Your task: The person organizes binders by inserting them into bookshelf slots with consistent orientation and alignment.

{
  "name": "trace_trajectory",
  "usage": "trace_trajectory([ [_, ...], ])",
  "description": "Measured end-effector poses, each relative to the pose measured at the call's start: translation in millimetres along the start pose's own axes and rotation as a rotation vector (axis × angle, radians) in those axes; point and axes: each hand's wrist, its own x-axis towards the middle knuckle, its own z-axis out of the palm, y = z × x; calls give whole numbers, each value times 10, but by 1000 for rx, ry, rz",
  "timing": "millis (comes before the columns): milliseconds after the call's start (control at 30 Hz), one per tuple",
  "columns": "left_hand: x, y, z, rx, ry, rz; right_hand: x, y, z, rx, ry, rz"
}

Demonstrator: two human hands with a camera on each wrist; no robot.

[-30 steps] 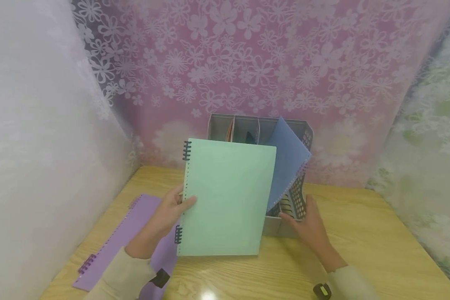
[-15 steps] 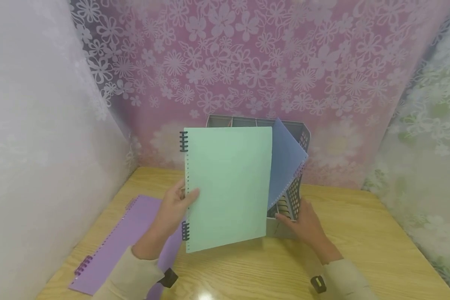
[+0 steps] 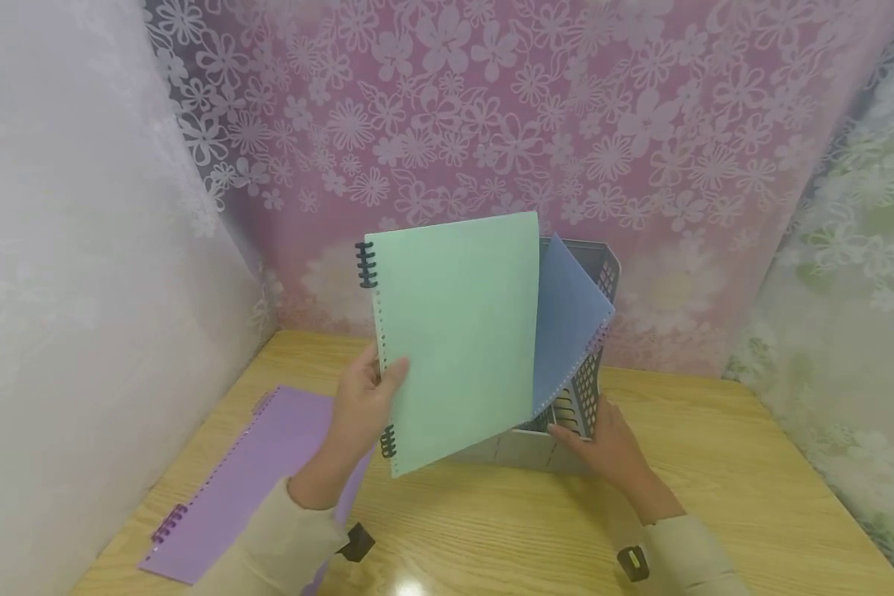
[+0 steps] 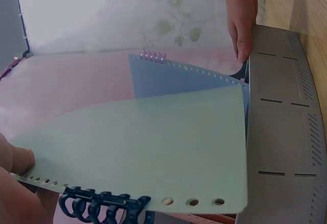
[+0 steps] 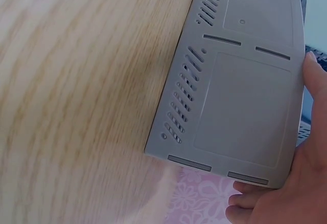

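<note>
My left hand (image 3: 361,406) grips a light green loose-leaf notebook (image 3: 462,339) by its punched left edge, thumb on the cover, between two black ring clips. The notebook is raised and tilted, its lower right corner by the front rim of a grey file organizer (image 3: 521,451). In the left wrist view, its bottom edge lies along the rim of the organizer (image 4: 278,132). My right hand (image 3: 614,451) holds the organizer's front right corner, thumb over the rim and fingers round the side. A blue notebook (image 3: 569,323) with purple rings leans in the right-hand compartment. The green cover hides the other compartments.
A purple notebook (image 3: 268,463) with purple ring clips lies on the wooden table (image 3: 715,463) at the left, partly under my left forearm. A pink flowered cloth (image 3: 447,124) hangs behind the organizer. Pale curtains stand on both sides.
My left hand has lifted the green notebook up and forward, tilting its right side upward over the organizer. My right hand stays at the organizer's corner.
</note>
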Motion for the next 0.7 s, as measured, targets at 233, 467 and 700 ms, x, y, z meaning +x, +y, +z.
trace_trajectory([
  [233, 73, -66, 194, 79, 121, 160, -10, 7, 8, 39, -3, -3],
  [467, 165, -107, 364, 127, 161, 228, -17, -16, 9, 80, -9, -4],
  [700, 267, -113, 562, 202, 187, 318, -10, 6, 10, 82, 8, -16],
])
